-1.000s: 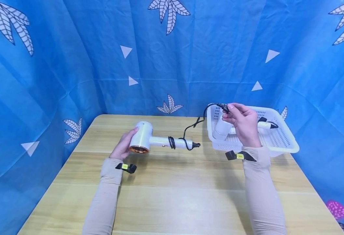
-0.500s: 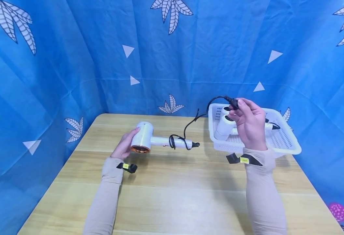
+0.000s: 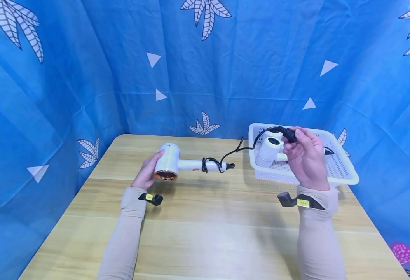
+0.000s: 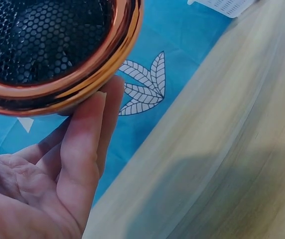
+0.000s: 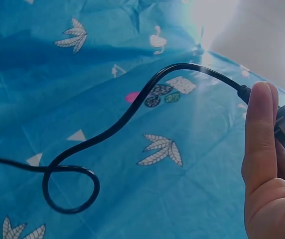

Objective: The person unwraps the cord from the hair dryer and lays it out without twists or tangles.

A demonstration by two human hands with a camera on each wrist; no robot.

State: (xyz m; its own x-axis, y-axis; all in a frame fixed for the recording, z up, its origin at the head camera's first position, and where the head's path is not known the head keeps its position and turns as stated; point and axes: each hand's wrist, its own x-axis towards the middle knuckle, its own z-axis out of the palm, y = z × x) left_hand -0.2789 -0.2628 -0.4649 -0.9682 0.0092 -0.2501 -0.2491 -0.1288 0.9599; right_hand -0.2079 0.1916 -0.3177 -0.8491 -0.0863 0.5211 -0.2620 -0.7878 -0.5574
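A white hair dryer (image 3: 168, 159) with a copper-coloured rim is held at its head by my left hand (image 3: 147, 171), its handle pointing right. In the left wrist view the fingers curl against the copper rim (image 4: 125, 55), and dark mesh shows inside it. The black cord (image 3: 227, 154) loops round the handle and runs to the right. My right hand (image 3: 307, 157) pinches the black plug (image 3: 288, 135) at the cord's end, in front of the basket. The right wrist view shows the cord (image 5: 127, 117) with a loose loop hanging in it.
At the back right of the wooden table (image 3: 211, 225) stands a white perforated basket (image 3: 342, 175). White hair dryers (image 3: 268, 152) lie in it, partly hidden by my right hand. A blue patterned cloth (image 3: 198, 77) hangs round the table's back and sides.
My right hand has moved right and slightly toward me with the plug, drawing out the cord. The cord's coils round the handle have loosened. My left hand has barely moved.
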